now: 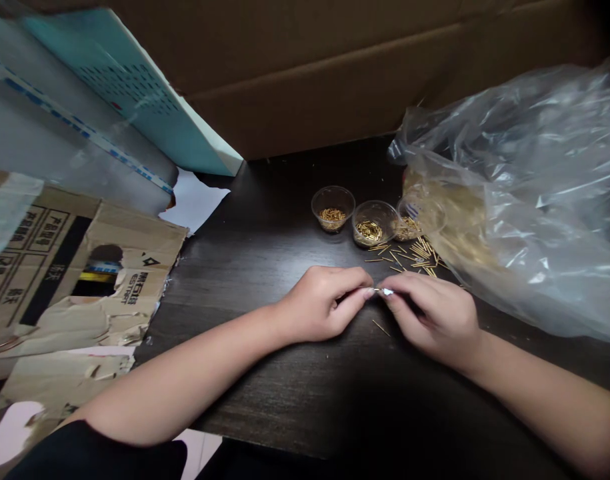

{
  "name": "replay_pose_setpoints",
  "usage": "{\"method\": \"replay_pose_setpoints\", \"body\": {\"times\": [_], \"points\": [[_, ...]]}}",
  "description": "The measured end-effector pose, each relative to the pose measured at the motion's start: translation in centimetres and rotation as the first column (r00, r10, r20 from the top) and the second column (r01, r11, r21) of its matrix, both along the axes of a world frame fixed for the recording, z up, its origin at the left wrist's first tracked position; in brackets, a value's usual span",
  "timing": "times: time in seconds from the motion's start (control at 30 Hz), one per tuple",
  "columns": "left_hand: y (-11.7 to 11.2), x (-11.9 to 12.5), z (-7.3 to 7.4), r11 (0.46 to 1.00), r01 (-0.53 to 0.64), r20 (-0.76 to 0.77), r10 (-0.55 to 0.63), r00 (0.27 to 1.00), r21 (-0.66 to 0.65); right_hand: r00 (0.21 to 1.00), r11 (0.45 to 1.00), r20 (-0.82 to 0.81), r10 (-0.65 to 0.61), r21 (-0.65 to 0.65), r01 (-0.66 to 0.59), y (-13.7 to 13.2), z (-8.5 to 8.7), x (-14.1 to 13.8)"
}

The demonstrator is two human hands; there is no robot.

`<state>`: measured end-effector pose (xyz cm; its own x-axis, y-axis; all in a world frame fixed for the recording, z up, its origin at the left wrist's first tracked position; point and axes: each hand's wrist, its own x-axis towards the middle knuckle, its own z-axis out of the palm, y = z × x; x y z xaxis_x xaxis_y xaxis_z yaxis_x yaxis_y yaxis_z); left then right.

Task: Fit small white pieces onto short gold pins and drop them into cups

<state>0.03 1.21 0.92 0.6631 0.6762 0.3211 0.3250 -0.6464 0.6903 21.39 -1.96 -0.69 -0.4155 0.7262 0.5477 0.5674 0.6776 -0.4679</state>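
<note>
Over the dark table, my left hand (329, 300) and my right hand (432, 320) face each other, fingertips nearly meeting. Each is closed in a pinch. A tiny brass pin (377, 291) spans the gap between them; the fingers cover its ends, so I cannot tell whether it is one piece or two. One loose brass pin (381, 327) lies on the table just below the fingertips. Beyond my right hand is a scattered pile of brass pins (421, 252). Behind them stand a clear plastic cup (333, 193) and a second clear cup (373, 208), both holding small brass pieces.
A third clear cup (407, 227) with brass pieces sits beside a large clear plastic bag (535, 187) at right. Brown cardboard (325, 87) walls the back. A teal box (135, 87), a grey wrapped roll (75, 133) and a torn carton (85, 267) crowd the left.
</note>
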Motion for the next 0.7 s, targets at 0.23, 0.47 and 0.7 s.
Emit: {"method": "replay_pose_setpoints", "body": {"times": [0.23,0.47,0.7], "points": [[-0.2,-0.3,-0.4,0.893,0.059,-0.143,0.006,0.990,0.447,0.994,0.997,-0.099,-0.055,-0.064,0.049,-0.2,0.5,-0.6],[-0.7,0.5,-0.1,0.932,-0.056,0.059,0.082,0.995,-0.358,1.000,0.999,0.012,-0.011,0.043,0.011,-0.1,0.1,-0.2],[-0.9,0.7,-0.4,0.927,-0.086,0.124,0.140,0.982,-0.364,1.000,0.999,0.006,-0.025,0.024,0.025,-0.1,0.1,-0.4]]}}
